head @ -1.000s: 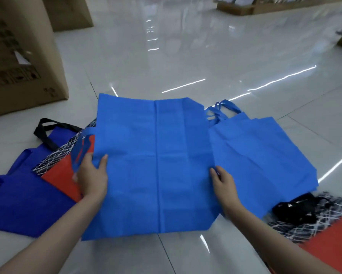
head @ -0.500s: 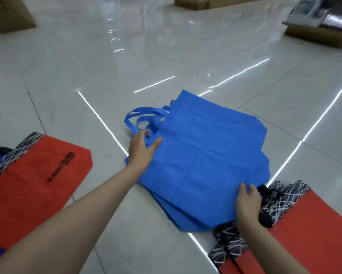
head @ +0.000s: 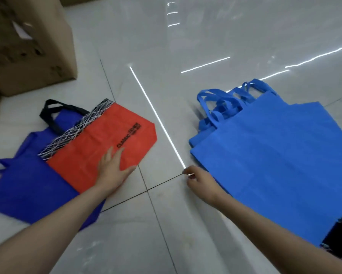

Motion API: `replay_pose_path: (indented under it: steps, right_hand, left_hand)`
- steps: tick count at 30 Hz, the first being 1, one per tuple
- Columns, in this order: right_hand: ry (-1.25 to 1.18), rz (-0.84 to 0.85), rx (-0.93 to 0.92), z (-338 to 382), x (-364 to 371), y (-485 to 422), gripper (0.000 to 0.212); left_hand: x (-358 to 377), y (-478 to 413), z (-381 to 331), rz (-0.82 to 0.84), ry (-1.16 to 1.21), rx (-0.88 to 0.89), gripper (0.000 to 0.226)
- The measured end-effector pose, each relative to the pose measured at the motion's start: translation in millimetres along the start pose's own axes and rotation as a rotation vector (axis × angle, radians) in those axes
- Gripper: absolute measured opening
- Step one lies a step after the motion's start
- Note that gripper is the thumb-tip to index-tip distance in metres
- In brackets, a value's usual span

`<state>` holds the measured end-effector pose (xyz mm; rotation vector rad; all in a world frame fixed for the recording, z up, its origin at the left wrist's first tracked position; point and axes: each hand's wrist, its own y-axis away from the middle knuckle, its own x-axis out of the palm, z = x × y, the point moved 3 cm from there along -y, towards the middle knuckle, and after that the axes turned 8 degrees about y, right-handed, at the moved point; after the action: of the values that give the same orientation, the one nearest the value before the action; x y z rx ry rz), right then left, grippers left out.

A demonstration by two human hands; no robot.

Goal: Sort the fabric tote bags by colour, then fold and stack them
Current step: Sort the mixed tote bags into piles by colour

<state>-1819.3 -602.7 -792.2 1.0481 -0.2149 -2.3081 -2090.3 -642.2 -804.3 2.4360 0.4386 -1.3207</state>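
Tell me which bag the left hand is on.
The red bag with the black-and-white patterned band, overlapping the dark blue bag; the left hand rests on it. The light blue stack lies apart.

red bag [head: 99,153], black-white band | navy bag [head: 23,186] | blue stack [head: 281,163]

Cool, even light comes from overhead. The glossy floor tiles [head: 205,36] mirror it as thin white streaks, one running just right of the red bag [head: 99,149] and more beyond it. Shadows under the red bag are faint. The cardboard box [head: 27,46] behind it is smeared with blur, and straight lines bow outward from it.
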Motion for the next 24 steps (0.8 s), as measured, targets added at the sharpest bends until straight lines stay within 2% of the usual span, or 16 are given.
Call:
replay_pose_path:
  steps: [3, 6, 9, 10, 12, 14, 15, 16, 17, 19, 20, 22, 24]
  right_hand:
    - [-0.392, 0.025, 0.173, 43.0, 40.7, -24.6, 0.041]
    - [-0.742, 0.038, 0.305, 77.8, 75.6, -44.3, 0.042]
    - [-0.929, -0.014, 0.367, 100.5, 102.1, -54.6, 0.015]
    - [-0.925, -0.036, 0.362, 102.5, 109.3, -55.7, 0.012]
    - [-0.649, -0.131, 0.266, 102.7, 115.3, -53.6, 0.015]
    - [-0.298, -0.308, 0.159, 100.4, 110.9, -49.0, 0.016]
    - [-0.23, -0.401, 0.132, 99.7, 105.1, -44.9, 0.012]
    - [-0.234, -0.487, 0.127, 98.7, 97.5, -40.3, 0.008]
    - [-0.255, -0.551, 0.139, 96.7, 89.0, -37.3, 0.008]
    - [-0.289, -0.634, 0.165, 92.7, 72.4, -35.9, 0.015]
    - [-0.301, -0.66, 0.169, 91.1, 63.7, -35.3, 0.017]
    - [-0.307, -0.723, 0.152, 87.0, 46.1, -32.8, 0.018]
    - [-0.313, -0.745, 0.112, 80.2, 30.5, -26.4, 0.016]
  left_hand:
    - [2.6, 12.3, 39.8, 0.093, 0.02, -0.18, 0.086]
    - [10.5, 32.5, 47.5, 0.065, 0.005, -0.033, 0.078]
    - [13.2, 51.6, 51.7, 0.095, 0.024, 0.123, 0.082]
    - [11.5, 55.8, 53.5, 0.117, 0.057, 0.158, 0.08]
    - [2.2, 61.0, 57.0, 0.118, 0.096, 0.223, 0.074]
    - [-15.0, 62.9, 65.9, -0.062, 0.083, 0.251, 0.053]
    - [-23.4, 64.2, 75.1, -0.19, 0.083, 0.205, 0.046]
    - [-29.9, 64.6, 87.1, -0.286, 0.084, 0.11, 0.048]
    - [-35.5, 65.6, 99.1, -0.298, 0.09, -0.016, 0.061]
    - [-34.4, 71.4, 119.0, -0.084, 0.055, -0.216, 0.096]
    - [-30.5, 76.0, 124.3, 0.053, -0.02, -0.244, 0.112]
    - [-26.0, 85.3, 126.7, 0.208, -0.143, -0.224, 0.134]
    - [-23.8, 94.4, 122.0, 0.265, -0.203, -0.19, 0.146]
